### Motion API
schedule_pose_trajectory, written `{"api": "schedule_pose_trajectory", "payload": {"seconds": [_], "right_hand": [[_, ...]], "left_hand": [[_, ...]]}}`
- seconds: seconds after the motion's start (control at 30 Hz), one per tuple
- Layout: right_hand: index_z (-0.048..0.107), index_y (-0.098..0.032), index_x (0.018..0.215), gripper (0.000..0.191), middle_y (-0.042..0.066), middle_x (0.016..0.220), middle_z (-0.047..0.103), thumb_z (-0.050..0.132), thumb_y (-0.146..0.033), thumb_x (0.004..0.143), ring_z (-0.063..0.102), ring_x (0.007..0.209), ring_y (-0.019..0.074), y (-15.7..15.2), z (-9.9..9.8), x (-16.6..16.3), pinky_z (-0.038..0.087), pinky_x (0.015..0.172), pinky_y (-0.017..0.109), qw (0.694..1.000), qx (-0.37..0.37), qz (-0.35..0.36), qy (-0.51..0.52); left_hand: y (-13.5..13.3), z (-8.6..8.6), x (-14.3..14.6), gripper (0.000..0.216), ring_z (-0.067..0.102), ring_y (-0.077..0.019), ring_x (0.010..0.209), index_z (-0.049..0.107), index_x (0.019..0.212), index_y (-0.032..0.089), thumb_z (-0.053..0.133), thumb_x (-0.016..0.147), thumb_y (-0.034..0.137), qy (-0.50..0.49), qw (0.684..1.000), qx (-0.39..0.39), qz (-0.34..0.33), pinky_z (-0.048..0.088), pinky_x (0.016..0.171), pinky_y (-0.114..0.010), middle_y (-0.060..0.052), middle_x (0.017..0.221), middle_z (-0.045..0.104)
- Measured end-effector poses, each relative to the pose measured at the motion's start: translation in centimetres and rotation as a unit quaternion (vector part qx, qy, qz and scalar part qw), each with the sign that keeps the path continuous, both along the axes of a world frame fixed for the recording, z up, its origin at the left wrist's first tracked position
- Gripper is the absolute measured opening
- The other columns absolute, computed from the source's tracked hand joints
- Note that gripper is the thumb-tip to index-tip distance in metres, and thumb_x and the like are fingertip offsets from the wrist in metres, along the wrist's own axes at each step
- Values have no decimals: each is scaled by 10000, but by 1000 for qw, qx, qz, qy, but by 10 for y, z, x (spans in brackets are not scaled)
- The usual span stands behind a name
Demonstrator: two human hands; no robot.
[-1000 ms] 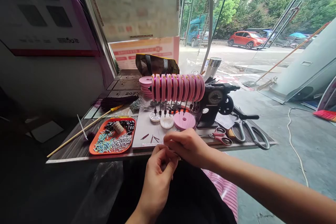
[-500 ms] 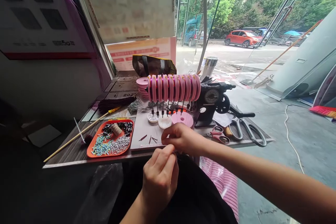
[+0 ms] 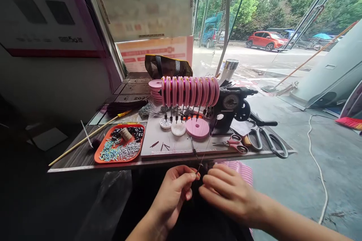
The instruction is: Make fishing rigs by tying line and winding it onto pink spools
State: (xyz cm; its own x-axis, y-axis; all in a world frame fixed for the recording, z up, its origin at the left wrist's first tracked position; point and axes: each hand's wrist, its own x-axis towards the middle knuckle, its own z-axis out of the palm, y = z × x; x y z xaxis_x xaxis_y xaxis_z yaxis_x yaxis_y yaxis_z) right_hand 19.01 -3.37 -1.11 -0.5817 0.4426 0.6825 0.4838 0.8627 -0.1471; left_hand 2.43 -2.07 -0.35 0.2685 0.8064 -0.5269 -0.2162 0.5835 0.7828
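Note:
In front of the board's near edge, my left hand (image 3: 177, 190) pinches a thin line (image 3: 201, 160) between thumb and forefinger, with a small dark piece near the fingertips. Just to its right, my right hand (image 3: 230, 192) is closed with fingers curled; whatever it grips is hidden. The line runs upward toward a row of pink foam spools (image 3: 189, 92) on a black hand-cranked winder (image 3: 230, 109). Dark clips hang below the spools. On the pale board (image 3: 175, 148) lie a pink disc (image 3: 197, 128), a white round dish (image 3: 178, 128) and several small dark slivers (image 3: 164, 146).
An orange tray (image 3: 97, 154) at left holds small tubes, beads and a thread spool. Pink-handled scissors (image 3: 236, 144) and large grey shears (image 3: 273, 143) lie at right. A long bamboo stick (image 3: 82, 143) crosses the table's left side. Wrapped pink spools (image 3: 240, 169) stand below the edge.
My right hand has drawn back from above the board to beside my left hand. My left hand has turned, showing its pinch on the line. The view has shifted slightly.

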Motion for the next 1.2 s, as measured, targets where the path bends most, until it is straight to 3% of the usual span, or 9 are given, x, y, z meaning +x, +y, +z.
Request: {"api": "schedule_pose_trajectory", "payload": {"seconds": [0.23, 0.4, 0.5, 0.6, 0.7, 0.9, 1.0, 1.1, 1.2], "right_hand": [[624, -80, 860, 242, 57, 616, 588, 384, -92, 890, 458, 545, 148, -4, -27, -11, 374, 514, 297, 999, 23, -8, 35], [601, -156, 812, 164, 48, 739, 622, 470, -198, 901, 583, 671, 126, -18, -30, -18, 471, 592, 216, 910, -306, -26, 279], [604, -162, 794, 165, 48, 736, 622, 472, -197, 887, 588, 673, 123, -28, -26, -19, 472, 599, 204, 897, -355, -18, 265], [606, -154, 784, 197, 65, 707, 628, 428, -141, 868, 544, 616, 131, -31, -13, -19, 443, 555, 221, 947, -266, -27, 179], [617, -144, 780, 223, 71, 722, 646, 411, -130, 865, 546, 614, 126, -20, 11, -18, 433, 564, 220, 942, -295, -2, 158], [592, -130, 665, 137, -52, 480, 496, 553, -170, 790, 424, 394, 53, 41, 58, -22, 330, 399, 169, 778, -588, 16, 218], [555, -124, 610, 156, -86, 407, 445, 553, -113, 766, 349, 307, 30, 74, 64, -31, 258, 327, 155, 695, -693, 74, 177], [550, -119, 591, 168, -91, 363, 429, 563, -84, 755, 346, 313, 29, 92, 64, -39, 271, 347, 148, 674, -724, 89, 112], [559, -118, 630, 149, -84, 394, 435, 558, -116, 780, 356, 324, 36, 88, 63, -36, 285, 362, 162, 690, -716, 86, 67]], "left_hand": [[-2, 7, 4, 180, 423, -37, 473, 623, 575, 115, 763, 472, 163, -49, 991, -120, 46, 250, 376, -127, -23, 639, 601], [-1, 8, 2, 157, 407, -40, 497, 624, 619, 126, 738, 531, 188, -54, 993, -103, 18, 271, 403, -132, -9, 662, 556], [0, 10, 0, 112, 373, -35, 468, 603, 606, 137, 658, 642, 227, 71, 994, 52, -58, 275, 412, -156, 8, 664, 487], [-2, 11, -2, 145, 419, -52, 527, 592, 625, 142, 573, 753, 208, 290, 903, 299, -103, 341, 465, -178, -17, 799, 472], [-7, 7, -7, 135, 478, -94, 607, 585, 701, 141, 496, 801, 130, 411, 766, 486, -92, 383, 489, -188, -40, 825, 455], [-6, -3, -12, 113, 512, -111, 660, 583, 813, 100, 526, 782, 8, 507, 518, 689, 25, 447, 587, -208, -64, 857, 482], [-1, -3, -13, 127, 571, -137, 726, 600, 848, 92, 562, 767, 1, 515, 475, 712, 42, 481, 638, -207, -88, 878, 524], [1, -1, -15, 172, 619, -172, 767, 611, 865, 116, 557, 762, -10, 483, 468, 739, 22, 511, 713, -239, -102, 876, 617], [0, 0, -16, 211, 644, -181, 789, 641, 874, 163, 562, 757, 5, 453, 555, 697, -30, 510, 753, -242, -82, 845, 685]]}}
